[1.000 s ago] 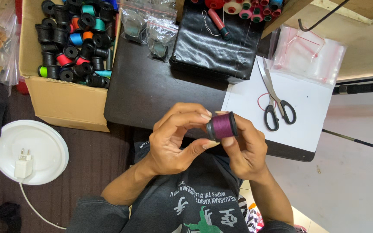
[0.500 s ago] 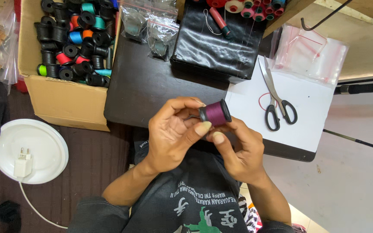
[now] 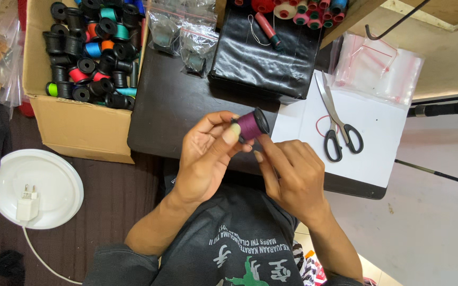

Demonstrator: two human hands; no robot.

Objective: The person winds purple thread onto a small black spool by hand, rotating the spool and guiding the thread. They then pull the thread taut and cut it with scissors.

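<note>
- The left hand (image 3: pixel 202 159) is nearest to the person's body. Its grip is clamped on a purple thread spool (image 3: pixel 250 125), with the thumb on the near side and the fingertips on the far side.
- The right hand (image 3: pixel 292 175) is just right of the left hand. Its fingers are curled, and one fingertip (image 3: pixel 259 157) sits just below the spool. I cannot tell if it touches the spool. It holds nothing that I can see.
- The spool is held up over the dark worktop (image 3: pixel 176 111), near its front edge. Its long axis is tilted. One black end points up and to the right, away from the person. The other end is hidden by the left fingers.
- Just right of the spool, a white paper sheet (image 3: pixel 377 132) lies on the worktop. Black-handled scissors (image 3: pixel 337 124) rest on it, handles toward the person and blades pointing away.
- Beyond the spool lies a black bag (image 3: pixel 266 53).
- Far left of the spool, a cardboard box (image 3: pixel 80 122) holds many spools in black, red, blue, green and orange.
- Far right and beyond the spool are clear plastic bags (image 3: pixel 382 69).
</note>
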